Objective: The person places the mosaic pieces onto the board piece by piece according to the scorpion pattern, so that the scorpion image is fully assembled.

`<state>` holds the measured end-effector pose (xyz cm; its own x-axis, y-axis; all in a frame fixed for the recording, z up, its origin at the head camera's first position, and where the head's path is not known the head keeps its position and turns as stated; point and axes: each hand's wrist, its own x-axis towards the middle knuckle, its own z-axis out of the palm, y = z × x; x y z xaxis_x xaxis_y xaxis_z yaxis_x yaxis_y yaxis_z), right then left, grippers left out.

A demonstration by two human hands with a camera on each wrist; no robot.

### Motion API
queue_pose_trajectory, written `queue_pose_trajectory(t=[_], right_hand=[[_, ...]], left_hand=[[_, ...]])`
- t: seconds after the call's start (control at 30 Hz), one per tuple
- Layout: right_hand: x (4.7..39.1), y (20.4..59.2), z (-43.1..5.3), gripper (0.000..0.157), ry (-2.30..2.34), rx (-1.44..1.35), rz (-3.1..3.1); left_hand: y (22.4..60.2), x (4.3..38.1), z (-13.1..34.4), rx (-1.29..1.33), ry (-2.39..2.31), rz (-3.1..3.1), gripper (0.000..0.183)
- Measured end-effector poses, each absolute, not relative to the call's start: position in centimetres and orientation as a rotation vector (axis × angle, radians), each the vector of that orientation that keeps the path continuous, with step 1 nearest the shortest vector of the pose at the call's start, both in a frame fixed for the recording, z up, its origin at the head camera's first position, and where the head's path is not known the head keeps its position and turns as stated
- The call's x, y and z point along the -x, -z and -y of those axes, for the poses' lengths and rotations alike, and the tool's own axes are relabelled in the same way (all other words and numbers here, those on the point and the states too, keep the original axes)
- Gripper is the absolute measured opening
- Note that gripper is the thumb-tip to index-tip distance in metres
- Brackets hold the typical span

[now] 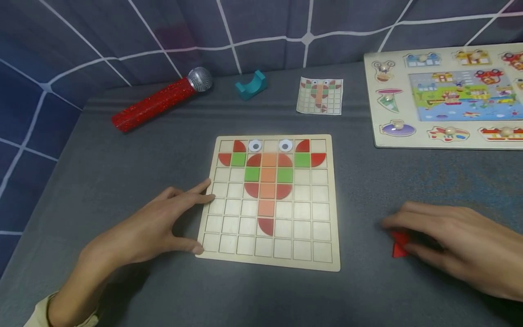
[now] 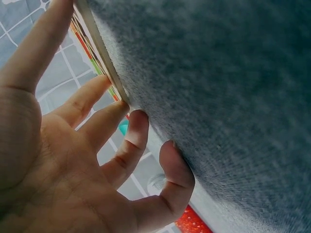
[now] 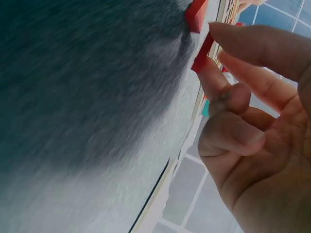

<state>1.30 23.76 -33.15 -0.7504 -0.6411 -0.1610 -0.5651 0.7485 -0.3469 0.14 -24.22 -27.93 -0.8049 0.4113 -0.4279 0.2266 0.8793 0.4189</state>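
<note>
A wooden grid board [image 1: 303,211] lies flat, bearing red quarter-round, green and orange square pieces and two googly eyes [image 1: 255,146]. My left hand [image 1: 151,227] is spread along its left edge, the thumb at the near corner and fingertips against the side. In the left wrist view, the last two fingers of this left hand [image 2: 73,150] bend loosely beside the board. Right of the board, my right hand [image 1: 453,245] pinches a small red piece [image 3: 204,54] between thumb and finger, low over the table. Another red piece [image 3: 196,16] lies close by on the tabletop.
A small printed pattern card [image 1: 319,96] lies behind the board. Back left are a glittery red microphone [image 1: 157,103] and a teal curved block [image 1: 251,85]. A wooden peg puzzle [image 1: 433,132] occupies the back right. Tiled-pattern cloth [image 1: 269,22] rises along the back.
</note>
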Motion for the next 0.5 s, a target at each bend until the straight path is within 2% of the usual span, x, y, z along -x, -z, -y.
queue_pose_trajectory(t=[0.13,0.3,0.5], right_hand=[[-1.0,32.1,-22.0,0.053,0.483,0.971,-2.635],[-0.5,30.6,-19.2,0.053,0.677,1.133,-2.619],[0.3,29.9,-16.5,0.04,0.792,1.23,-2.519]], left_hand=[[27.9,-0.1,24.2,-0.465,-0.476,-2.527,0.094],[27.9,-0.1,24.2,-0.478,-0.477,-2.529,0.093],[27.9,-0.1,24.2,-0.49,-0.484,-2.529,0.092]])
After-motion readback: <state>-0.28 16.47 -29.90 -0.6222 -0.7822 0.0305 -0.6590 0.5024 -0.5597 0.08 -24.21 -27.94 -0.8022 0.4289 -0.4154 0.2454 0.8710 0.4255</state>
